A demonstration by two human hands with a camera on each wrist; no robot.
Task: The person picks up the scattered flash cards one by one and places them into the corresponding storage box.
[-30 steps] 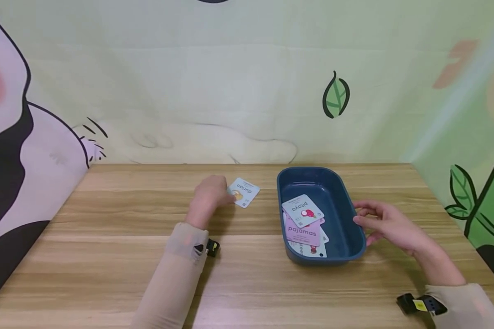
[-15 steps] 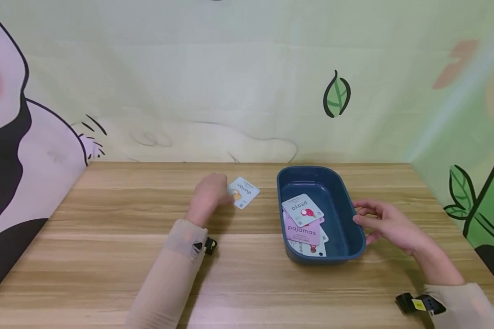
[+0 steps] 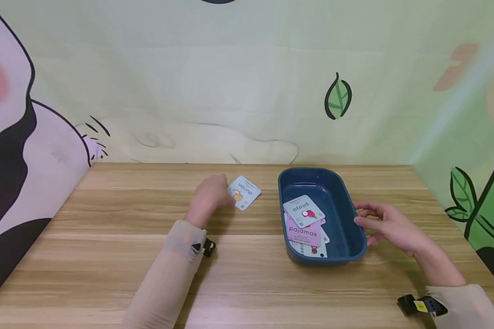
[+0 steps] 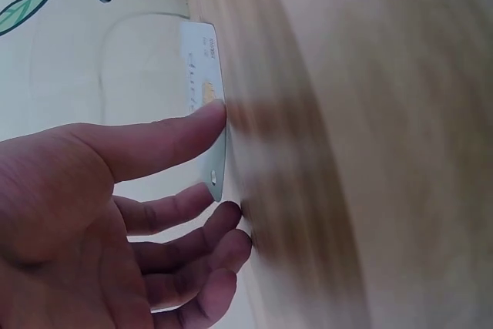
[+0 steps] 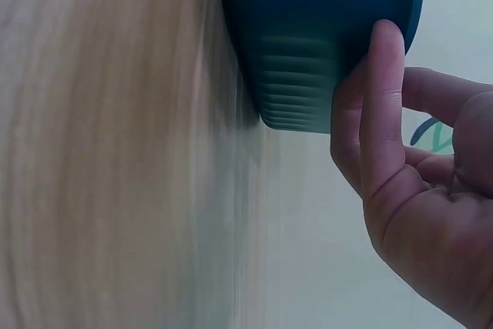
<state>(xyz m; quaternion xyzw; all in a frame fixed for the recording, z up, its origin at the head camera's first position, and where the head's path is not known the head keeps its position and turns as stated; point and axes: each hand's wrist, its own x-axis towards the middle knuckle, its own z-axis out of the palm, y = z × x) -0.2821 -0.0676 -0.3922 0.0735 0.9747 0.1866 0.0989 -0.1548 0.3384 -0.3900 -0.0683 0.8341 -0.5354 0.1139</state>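
My left hand [image 3: 212, 195] is at the near-left edge of a pale blue card printed "durian" [image 3: 247, 191]. In the left wrist view, the thumb [image 4: 189, 138] lies over that card [image 4: 202, 63] and the index fingertip meets its corner, pinching it. The card stays low over the table. Against the outer right wall of a dark blue plastic bin [image 3: 346, 224], my right hand [image 3: 389, 224] rests with loosely bent fingers. The right wrist view shows a fingertip [image 5: 387, 36] on the bin's outside wall [image 5: 300, 59], just below the rim.
Inside the bin, along its left side, lie several cards, among them a white "pitaya" card [image 3: 298, 208] and a pink "pajamas" card [image 3: 302, 235]. The wooden table [image 3: 247, 292] runs back to a printed cloth backdrop [image 3: 189, 82].
The durian card has shifted very slightly at the left hand's fingers. The right hand stays on the bin, and the bin keeps its place.
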